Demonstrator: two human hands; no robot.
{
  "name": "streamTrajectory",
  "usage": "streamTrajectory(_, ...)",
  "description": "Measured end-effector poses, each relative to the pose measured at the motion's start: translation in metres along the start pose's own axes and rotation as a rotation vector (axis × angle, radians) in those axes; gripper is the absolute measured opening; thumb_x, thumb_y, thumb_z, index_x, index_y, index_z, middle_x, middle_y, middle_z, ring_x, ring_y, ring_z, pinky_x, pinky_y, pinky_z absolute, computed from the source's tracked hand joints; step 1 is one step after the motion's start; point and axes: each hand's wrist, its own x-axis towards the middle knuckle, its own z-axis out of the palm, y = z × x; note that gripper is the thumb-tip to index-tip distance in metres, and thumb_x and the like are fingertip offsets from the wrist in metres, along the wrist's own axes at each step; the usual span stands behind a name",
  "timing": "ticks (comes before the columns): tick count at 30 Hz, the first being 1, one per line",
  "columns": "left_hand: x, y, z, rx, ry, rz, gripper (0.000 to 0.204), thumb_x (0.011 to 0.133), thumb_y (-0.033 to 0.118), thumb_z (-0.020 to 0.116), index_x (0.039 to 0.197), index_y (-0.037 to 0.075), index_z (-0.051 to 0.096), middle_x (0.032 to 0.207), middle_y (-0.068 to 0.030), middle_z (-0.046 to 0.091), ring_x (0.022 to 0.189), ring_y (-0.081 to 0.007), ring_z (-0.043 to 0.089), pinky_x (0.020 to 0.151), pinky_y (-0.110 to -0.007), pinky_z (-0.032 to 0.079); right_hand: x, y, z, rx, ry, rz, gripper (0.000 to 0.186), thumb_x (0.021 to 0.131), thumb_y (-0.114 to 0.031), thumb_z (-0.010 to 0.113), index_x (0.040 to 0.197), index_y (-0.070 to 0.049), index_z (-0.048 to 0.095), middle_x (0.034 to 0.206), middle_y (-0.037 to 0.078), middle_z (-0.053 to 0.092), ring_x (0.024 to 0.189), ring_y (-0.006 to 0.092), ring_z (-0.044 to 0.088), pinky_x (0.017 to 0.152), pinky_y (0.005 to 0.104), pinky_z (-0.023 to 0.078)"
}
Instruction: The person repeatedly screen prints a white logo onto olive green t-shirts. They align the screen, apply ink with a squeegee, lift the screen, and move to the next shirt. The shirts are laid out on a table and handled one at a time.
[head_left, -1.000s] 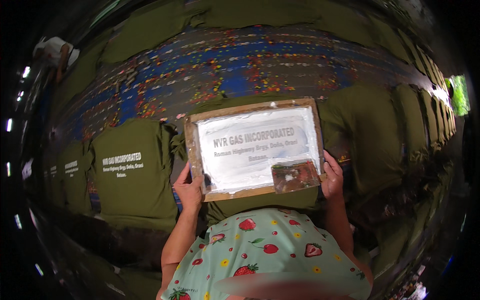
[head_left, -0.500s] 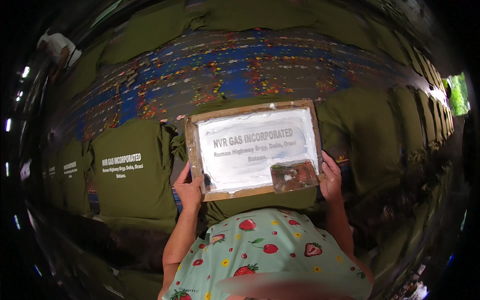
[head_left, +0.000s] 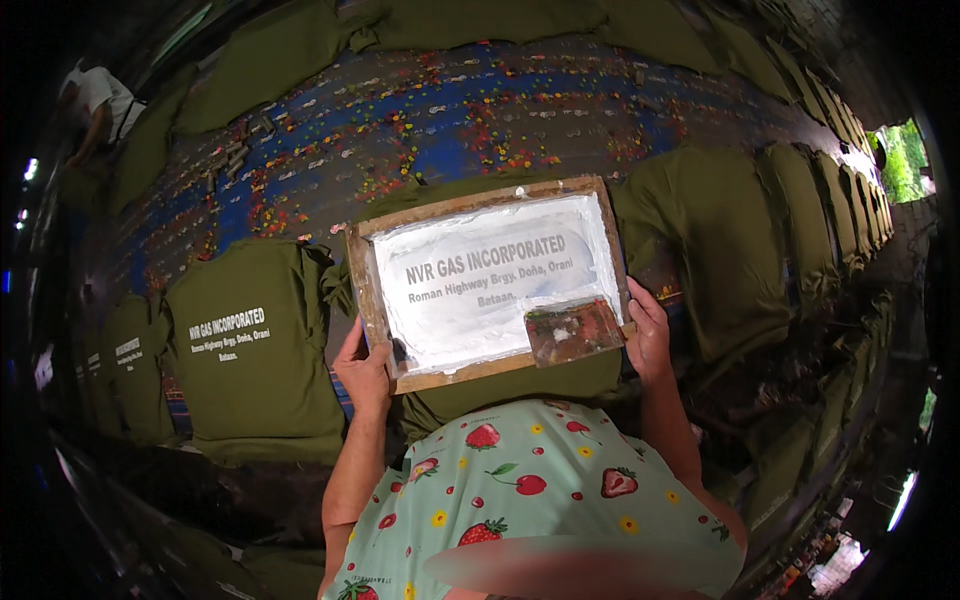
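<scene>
A wooden-framed printing screen (head_left: 460, 374) is held over an olive-green shirt (head_left: 560, 378) on the table. White ink coats its mesh, and dark lettering shows through. My left hand (head_left: 362, 375) grips the lower left corner, thumb on the wood. My right hand (head_left: 648, 325) is closed round the right side near the lower corner. A flat ink-stained squeegee (head_left: 572, 333) rests in the lower right of the screen, near my right hand. Whether the screen touches the shirt is hidden. To the left lies an olive shirt (head_left: 245, 370) with white printed lettering.
More olive shirts (head_left: 715, 240) line the table to the right and along the far side. The tabletop (head_left: 440, 150) is blue and grey, speckled with coloured ink spots. Small dark blocks (head_left: 232, 158) sit at the far left. A person in white (head_left: 105, 98) stands beyond them.
The view has shifted, so the screen, hands and shirts appear slightly farther left, with the screen also a little higher. Both hands keep their grip on the frame.
</scene>
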Motion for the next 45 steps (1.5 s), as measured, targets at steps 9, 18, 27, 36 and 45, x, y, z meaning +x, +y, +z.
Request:
streamTrajectory(9,0.002,-0.003,-0.001,-0.011,0.007,0.017,0.064,0.085,-0.018,0.063,0.149,-0.012,0.060,0.138,-0.0192,0.072,0.118,-0.0231,0.072,0.105,-0.034,0.056,0.002,0.005,-0.007,-0.007,-0.001,-0.001,0.044,0.111,-0.002,0.053,0.155,0.008,0.055,0.149,0.013,0.064,0.132,0.0201,0.063,0.115,0.0375,0.048)
streamTrajectory(18,-0.001,0.009,0.005,0.044,0.013,0.000,0.065,0.085,-0.017,0.064,0.150,-0.010,0.060,0.134,-0.0174,0.074,0.112,-0.0206,0.074,0.099,-0.032,0.057,0.001,0.005,-0.007,-0.029,0.014,-0.032,0.043,0.110,0.000,0.055,0.152,0.006,0.059,0.147,0.011,0.065,0.130,0.0180,0.063,0.114,0.0349,0.047)
streamTrajectory(27,0.003,-0.003,-0.001,-0.043,-0.018,0.010,0.066,0.085,-0.016,0.065,0.150,-0.011,0.059,0.133,-0.0170,0.074,0.112,-0.0210,0.074,0.100,-0.033,0.057,-0.001,0.004,-0.005,-0.034,0.023,-0.023,0.043,0.109,0.000,0.057,0.152,0.005,0.061,0.147,0.010,0.067,0.130,0.0161,0.063,0.113,0.0330,0.047)
streamTrajectory(36,0.003,-0.001,-0.001,0.017,-0.017,0.036,0.063,0.085,-0.016,0.066,0.148,-0.011,0.062,0.131,-0.0167,0.075,0.113,-0.0210,0.074,0.100,-0.033,0.057,0.001,0.008,-0.009,-0.025,0.009,-0.047,0.043,0.109,0.000,0.056,0.152,0.005,0.061,0.145,0.009,0.067,0.127,0.0150,0.064,0.111,0.0320,0.048)
streamTrajectory(45,0.005,-0.005,-0.005,0.025,-0.020,0.019,0.062,0.087,-0.016,0.067,0.148,-0.011,0.061,0.133,-0.0173,0.074,0.112,-0.0199,0.074,0.101,-0.032,0.057,-0.018,-0.049,0.036,-1.115,-0.037,-0.616,0.035,0.097,-0.004,0.071,0.132,0.000,0.074,0.137,0.018,0.070,0.127,0.0361,0.066,0.113,0.0430,0.049)
